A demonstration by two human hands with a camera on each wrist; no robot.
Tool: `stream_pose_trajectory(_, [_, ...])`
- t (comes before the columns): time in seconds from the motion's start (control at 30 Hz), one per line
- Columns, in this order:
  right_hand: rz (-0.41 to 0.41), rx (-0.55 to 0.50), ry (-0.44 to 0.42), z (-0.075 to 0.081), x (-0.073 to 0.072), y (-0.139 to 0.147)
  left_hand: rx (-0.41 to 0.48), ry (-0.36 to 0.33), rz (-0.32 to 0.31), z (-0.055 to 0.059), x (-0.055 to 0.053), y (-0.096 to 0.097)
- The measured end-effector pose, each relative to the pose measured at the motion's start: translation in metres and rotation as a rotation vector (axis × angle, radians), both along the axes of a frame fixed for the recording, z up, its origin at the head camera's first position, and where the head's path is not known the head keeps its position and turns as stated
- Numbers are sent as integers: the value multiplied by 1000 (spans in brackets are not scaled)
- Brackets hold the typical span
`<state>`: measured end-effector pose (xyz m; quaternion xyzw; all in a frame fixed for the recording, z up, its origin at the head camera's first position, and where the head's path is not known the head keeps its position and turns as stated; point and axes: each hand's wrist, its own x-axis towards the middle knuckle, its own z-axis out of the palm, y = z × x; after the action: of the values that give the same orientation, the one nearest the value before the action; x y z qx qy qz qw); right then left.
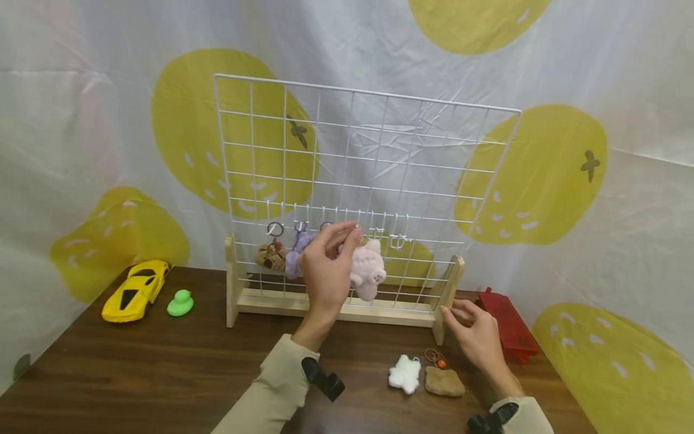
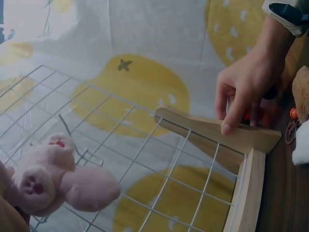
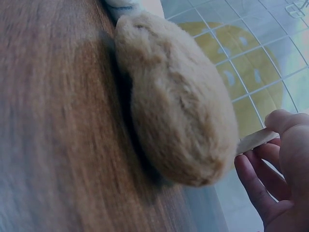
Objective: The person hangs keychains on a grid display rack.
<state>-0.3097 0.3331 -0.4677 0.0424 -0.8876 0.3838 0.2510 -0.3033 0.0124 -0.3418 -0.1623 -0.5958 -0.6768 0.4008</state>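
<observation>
Pinched at its top between the left hand's (image 1: pixel 328 265) thumb and fingers, a pink plush keychain (image 1: pixel 368 271) hangs at that hand's 4 o'clock, in front of the wire rack (image 1: pixel 368 93); whether its ring sits on a hook cannot be told. White hooks (image 1: pixel 398 241) line one bar of the grid. Close by at the left hand's 9 to 10 o'clock hang a purple plush (image 1: pixel 295 256) and, just beyond it, a brown plush charm (image 1: pixel 271 256).

Off at the left hand's 4 o'clock, the right hand (image 1: pixel 479 331) also has a closed pinch — thumb and fingers on the edge of the rack's wooden upright (image 1: pixel 447 296). On the table (image 1: pixel 162 374), a white star-shaped plush (image 1: pixel 405 374) lies at the right hand's 8 o'clock and a tan plush (image 1: pixel 444 382) at its 7, with an orange ball (image 1: pixel 441 364) near the tan one. Just beside the hand, at 3 o'clock, is a red object (image 1: pixel 512 325).

Well apart, around the left hand's 9 o'clock, stands a yellow toy car (image 1: pixel 135 292) — with a green duck (image 1: pixel 180 303) near it.
</observation>
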Motion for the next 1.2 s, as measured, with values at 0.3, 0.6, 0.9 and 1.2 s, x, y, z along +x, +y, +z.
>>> stream_pose_trajectory(0.3, [-1,-7,1,1,0,0,-77,-4,51,-4,-4,-4])
stream_pose_trajectory(0.6, [-11,-4,-4,1,1,0,-330,4,228,-13,-6,-10])
stream_pose_trajectory(0.9, [-6,-10,2,-2,0,-1,-415,46,254,-28,-4,-17])
stream_pose_trajectory(1.2, [-1,-15,10,-1,0,0,-568,31,342,-31,-4,-22])
